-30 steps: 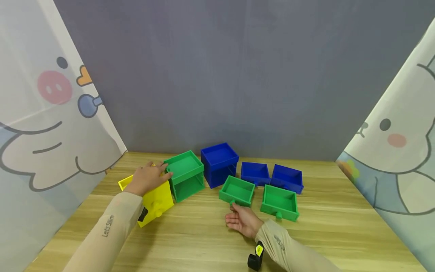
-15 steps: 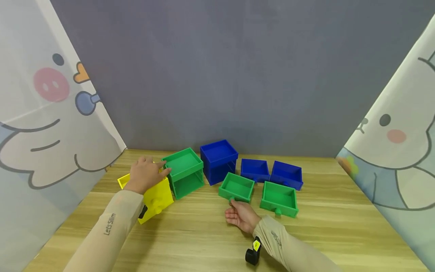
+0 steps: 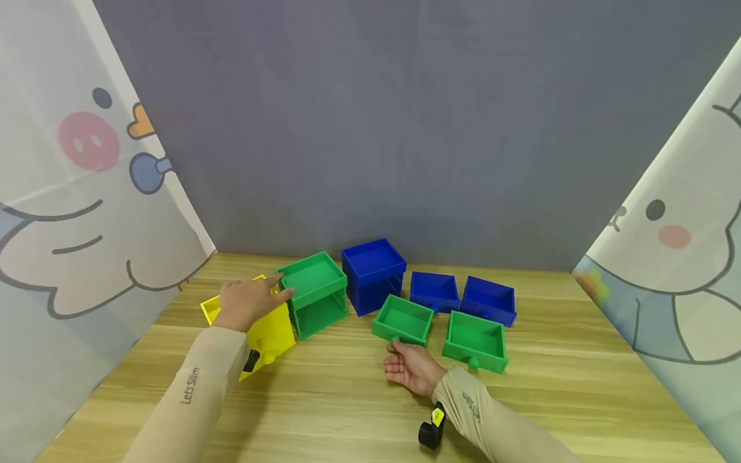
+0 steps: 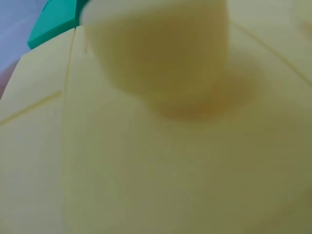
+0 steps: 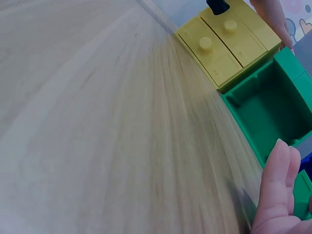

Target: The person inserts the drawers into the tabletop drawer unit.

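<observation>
In the head view my left hand (image 3: 246, 303) rests over the yellow cabinet (image 3: 272, 331), its extended thumb and index finger reaching to the left edge of the green cabinet (image 3: 315, 276). The yellow cabinet's drawer fronts and knobs show in the right wrist view. The lower space of the green cabinet stands open and bare. My right hand (image 3: 413, 370) is at the front of a small green drawer (image 3: 403, 319), thumb and index finger pinching its knob. A second green drawer (image 3: 476, 341) lies to its right.
A blue cabinet (image 3: 373, 260) with an open front stands right of the green one. Two blue drawers (image 3: 434, 290) lie behind the green drawers. A grey wall (image 3: 376, 128) closes off the back of the wooden table (image 3: 324, 411); printed panels flank both sides.
My left hand has shifted slightly over the yellow cabinet. My right hand stays at the green drawer's knob, and cabinets and drawers keep their places; the head view moved slightly.
</observation>
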Demonstrator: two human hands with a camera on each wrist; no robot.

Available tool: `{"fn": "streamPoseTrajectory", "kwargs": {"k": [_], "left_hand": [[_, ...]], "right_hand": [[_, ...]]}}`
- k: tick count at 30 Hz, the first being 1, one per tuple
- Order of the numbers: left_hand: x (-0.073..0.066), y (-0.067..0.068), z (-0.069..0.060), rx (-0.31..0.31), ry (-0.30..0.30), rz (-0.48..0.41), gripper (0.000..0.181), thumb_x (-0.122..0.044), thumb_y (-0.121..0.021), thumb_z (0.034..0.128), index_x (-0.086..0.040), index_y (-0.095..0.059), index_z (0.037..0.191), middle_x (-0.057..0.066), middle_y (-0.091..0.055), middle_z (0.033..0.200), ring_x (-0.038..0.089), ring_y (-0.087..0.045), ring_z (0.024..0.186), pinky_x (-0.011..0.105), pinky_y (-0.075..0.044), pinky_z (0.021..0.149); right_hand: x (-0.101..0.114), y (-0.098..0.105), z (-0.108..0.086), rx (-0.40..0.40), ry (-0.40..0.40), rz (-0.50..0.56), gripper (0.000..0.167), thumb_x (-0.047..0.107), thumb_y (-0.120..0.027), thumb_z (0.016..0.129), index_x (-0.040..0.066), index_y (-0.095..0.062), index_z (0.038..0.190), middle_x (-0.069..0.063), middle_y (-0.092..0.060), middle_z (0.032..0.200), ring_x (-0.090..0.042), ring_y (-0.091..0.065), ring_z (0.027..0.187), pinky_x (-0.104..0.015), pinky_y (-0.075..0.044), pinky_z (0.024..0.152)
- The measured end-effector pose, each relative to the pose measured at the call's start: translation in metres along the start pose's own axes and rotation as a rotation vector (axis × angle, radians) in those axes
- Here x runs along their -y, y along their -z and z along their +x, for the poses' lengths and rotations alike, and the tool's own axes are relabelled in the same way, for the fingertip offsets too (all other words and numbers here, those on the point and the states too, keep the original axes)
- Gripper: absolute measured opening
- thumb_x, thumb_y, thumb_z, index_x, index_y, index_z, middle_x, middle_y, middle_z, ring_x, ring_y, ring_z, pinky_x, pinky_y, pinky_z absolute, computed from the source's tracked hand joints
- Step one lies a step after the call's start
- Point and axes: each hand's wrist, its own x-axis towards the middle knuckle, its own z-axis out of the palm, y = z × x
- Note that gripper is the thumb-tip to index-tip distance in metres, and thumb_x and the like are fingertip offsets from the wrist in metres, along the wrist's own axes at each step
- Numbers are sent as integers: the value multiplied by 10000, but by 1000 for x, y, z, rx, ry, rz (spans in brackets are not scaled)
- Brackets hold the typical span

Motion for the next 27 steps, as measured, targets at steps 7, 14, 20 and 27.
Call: {"fn": "streamPoseTrajectory", "kwargs": {"k": [7,14,20,27], "left_hand": [[0,-7,4,-15,27,-72,743,-650,-375,931,-157,-372,1486,185,-667,903,357,-483,821,515,-375,772],[3,-6,2,18,79,-115,922,-800,-343,831,-152,-366,1486,348,-525,1256,523,-482,998,418,-418,590],[8,-7,2,31,70,-147,960,-827,-334,810,-166,-318,1507,346,-432,1357,574,-426,1110,379,-410,537],[6,-8,6,32,66,-156,939,-820,-347,812,-191,-321,1508,369,-382,1385,591,-373,1184,484,-459,637]], "right_hand": [[-1,0,0,2,7,-11,239,221,-314,1066,29,-456,1061,22,-605,677,-48,-597,588,-194,-514,592],[-1,-4,3,-24,5,11,237,198,-317,1064,36,-473,994,28,-597,648,-41,-590,561,-186,-510,574],[-3,-10,6,-97,65,27,244,181,-363,1047,29,-504,918,47,-575,608,-21,-557,506,-169,-497,541],[-4,-14,5,-86,145,-136,242,183,-426,1033,3,-529,910,54,-571,611,12,-469,469,-141,-417,459]]}}
